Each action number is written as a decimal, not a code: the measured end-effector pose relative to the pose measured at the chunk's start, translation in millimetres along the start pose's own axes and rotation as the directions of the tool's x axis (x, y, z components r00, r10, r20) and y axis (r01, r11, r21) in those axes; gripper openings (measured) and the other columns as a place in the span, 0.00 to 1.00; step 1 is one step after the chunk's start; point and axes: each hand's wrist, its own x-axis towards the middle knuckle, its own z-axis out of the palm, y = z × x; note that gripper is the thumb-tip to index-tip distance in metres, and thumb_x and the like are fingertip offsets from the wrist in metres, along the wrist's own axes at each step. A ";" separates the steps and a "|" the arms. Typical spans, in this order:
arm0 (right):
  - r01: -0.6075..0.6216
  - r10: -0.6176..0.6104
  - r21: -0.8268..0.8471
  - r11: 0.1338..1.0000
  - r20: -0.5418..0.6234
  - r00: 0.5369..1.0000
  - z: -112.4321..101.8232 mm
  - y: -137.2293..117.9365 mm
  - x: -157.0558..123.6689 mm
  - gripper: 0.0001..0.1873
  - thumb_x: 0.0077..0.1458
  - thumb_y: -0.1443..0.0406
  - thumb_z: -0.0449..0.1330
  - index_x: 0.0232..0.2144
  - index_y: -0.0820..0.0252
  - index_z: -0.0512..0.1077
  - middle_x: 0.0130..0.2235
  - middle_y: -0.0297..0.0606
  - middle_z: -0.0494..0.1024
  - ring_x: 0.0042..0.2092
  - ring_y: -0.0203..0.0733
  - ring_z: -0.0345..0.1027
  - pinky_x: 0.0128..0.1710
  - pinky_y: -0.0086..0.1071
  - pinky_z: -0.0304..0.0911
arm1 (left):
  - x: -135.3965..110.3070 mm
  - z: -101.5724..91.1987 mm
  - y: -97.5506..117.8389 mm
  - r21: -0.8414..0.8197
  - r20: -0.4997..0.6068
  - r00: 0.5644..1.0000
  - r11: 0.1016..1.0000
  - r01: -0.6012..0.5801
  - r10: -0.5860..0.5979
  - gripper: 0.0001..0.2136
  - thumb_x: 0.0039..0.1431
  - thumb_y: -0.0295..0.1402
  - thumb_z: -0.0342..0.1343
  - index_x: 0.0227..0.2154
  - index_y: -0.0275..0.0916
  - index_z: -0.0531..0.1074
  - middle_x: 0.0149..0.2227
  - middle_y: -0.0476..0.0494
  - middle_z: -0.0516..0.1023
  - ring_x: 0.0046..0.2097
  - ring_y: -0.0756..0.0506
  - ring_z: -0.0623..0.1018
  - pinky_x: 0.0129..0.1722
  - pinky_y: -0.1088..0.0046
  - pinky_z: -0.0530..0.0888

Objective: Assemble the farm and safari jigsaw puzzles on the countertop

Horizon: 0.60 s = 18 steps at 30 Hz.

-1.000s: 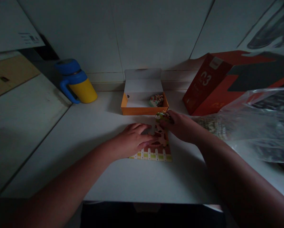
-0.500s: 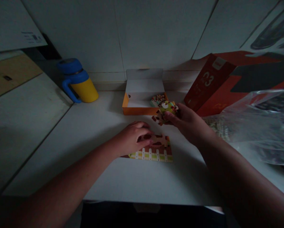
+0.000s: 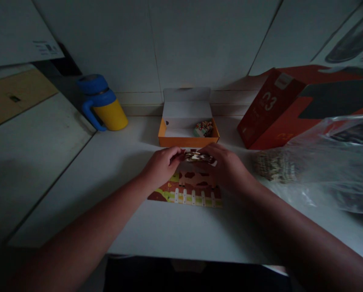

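Brownish pieces (image 3: pixel 196 156), one stack, held between two hands (image 3: pixel 161 165) (image 3: pixel 230 164).

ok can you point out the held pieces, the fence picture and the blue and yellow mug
Held pieces (image 3: pixel 196 156): head view, on their exposed edges
Fence picture (image 3: pixel 193 197): head view, on a white picket
Blue and yellow mug (image 3: pixel 112 115): head view, on the yellow body
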 end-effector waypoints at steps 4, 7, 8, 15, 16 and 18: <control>-0.007 0.011 -0.057 0.998 0.067 0.998 -0.8 -2.3 0.2 0.13 0.56 0.68 0.70 0.43 0.56 0.75 0.44 0.41 0.81 0.44 0.47 0.77 0.45 0.37 0.69 | 0.3 0.5 1.3 0.045 0.089 0.995 0.998 -0.049 0.044 0.09 0.66 0.25 0.52 0.41 0.40 0.75 0.41 0.43 0.83 0.42 0.44 0.81 0.45 0.64 0.76; -0.057 0.059 -0.069 0.996 0.029 0.998 4.1 3.3 -0.3 0.23 0.52 0.67 0.73 0.49 0.57 0.72 0.46 0.42 0.79 0.43 0.48 0.76 0.43 0.37 0.70 | 1.5 1.9 -0.8 0.062 0.119 0.990 0.994 -0.089 0.081 0.09 0.66 0.25 0.51 0.41 0.39 0.76 0.42 0.41 0.82 0.45 0.43 0.80 0.48 0.61 0.76; -0.054 0.056 -0.071 0.996 0.026 0.998 5.8 5.9 -0.5 0.23 0.52 0.67 0.73 0.50 0.57 0.72 0.47 0.43 0.78 0.43 0.48 0.76 0.43 0.37 0.70 | 1.9 2.4 -1.9 0.058 0.121 0.988 0.993 -0.105 0.097 0.10 0.66 0.25 0.51 0.42 0.39 0.76 0.43 0.41 0.82 0.46 0.43 0.80 0.49 0.60 0.76; 0.055 -0.038 -0.124 0.991 0.134 0.990 10.3 12.7 0.1 0.11 0.61 0.67 0.66 0.47 0.57 0.76 0.48 0.45 0.78 0.47 0.48 0.75 0.49 0.38 0.69 | 2.8 5.1 -4.9 0.068 0.161 0.969 0.978 -0.198 0.186 0.12 0.67 0.23 0.49 0.45 0.39 0.77 0.46 0.41 0.80 0.50 0.43 0.78 0.54 0.59 0.76; 0.054 -0.035 -0.135 0.989 0.140 0.990 9.6 12.1 0.5 0.10 0.61 0.66 0.66 0.46 0.58 0.76 0.47 0.45 0.78 0.46 0.48 0.75 0.49 0.38 0.69 | 2.5 3.5 -4.6 0.079 0.152 0.971 0.977 -0.198 0.185 0.12 0.68 0.24 0.49 0.47 0.39 0.76 0.48 0.40 0.80 0.51 0.43 0.78 0.56 0.60 0.75; 0.041 -0.019 -0.155 0.987 0.139 0.990 7.4 11.7 1.5 0.09 0.62 0.65 0.66 0.45 0.58 0.75 0.46 0.45 0.79 0.46 0.49 0.75 0.48 0.38 0.69 | 1.9 -3.1 -4.4 0.116 0.128 0.977 0.976 -0.187 0.172 0.12 0.71 0.27 0.48 0.50 0.38 0.75 0.50 0.39 0.79 0.53 0.43 0.77 0.58 0.59 0.74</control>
